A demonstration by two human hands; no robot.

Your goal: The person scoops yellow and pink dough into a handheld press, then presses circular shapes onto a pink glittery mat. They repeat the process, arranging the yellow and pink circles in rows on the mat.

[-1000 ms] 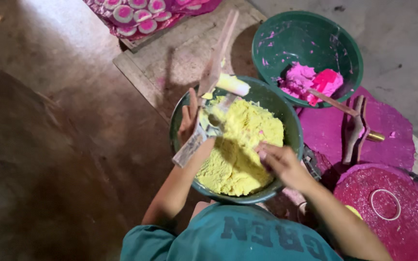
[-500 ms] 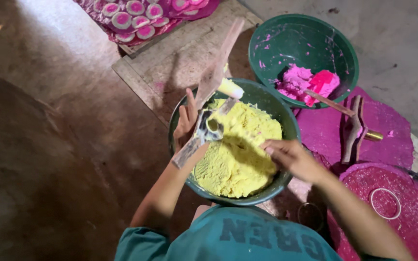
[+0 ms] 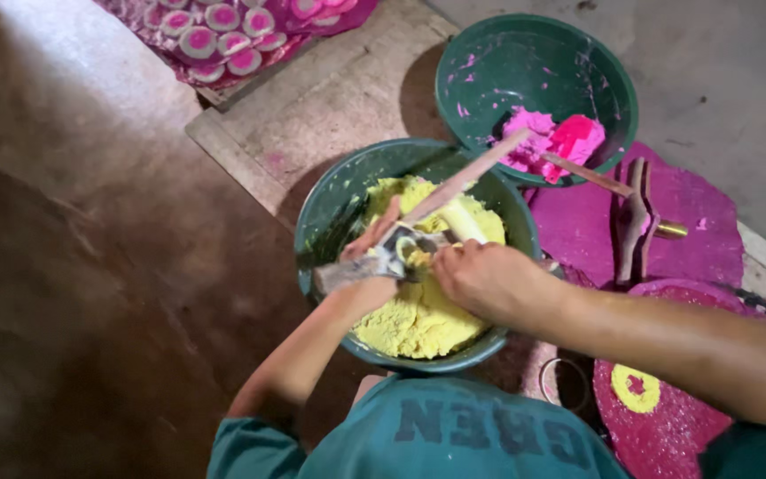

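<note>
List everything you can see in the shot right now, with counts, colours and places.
Bowl of yellow paste: one, dark green, centre.
Metal mould tool: one, grey, over the yellow paste.
Bowl of pink paste: one, green, upper right.
Wooden stick: one, brown, leaning in the pink bowl.
Pink mats: several, magenta, right.
Round pieces: many, pink and white, top left tray.
Left hand: holds the mould tool.
Right hand: over the bowl, at the tool.

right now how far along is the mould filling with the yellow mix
Done: a tray of finished pink and white pieces sits at the top. In hand: the left hand holds a metal mould over the green bowl, and the right hand is at the mould. Left: plenty of yellow mix remains, plus pink mix in the other bowl.
</note>
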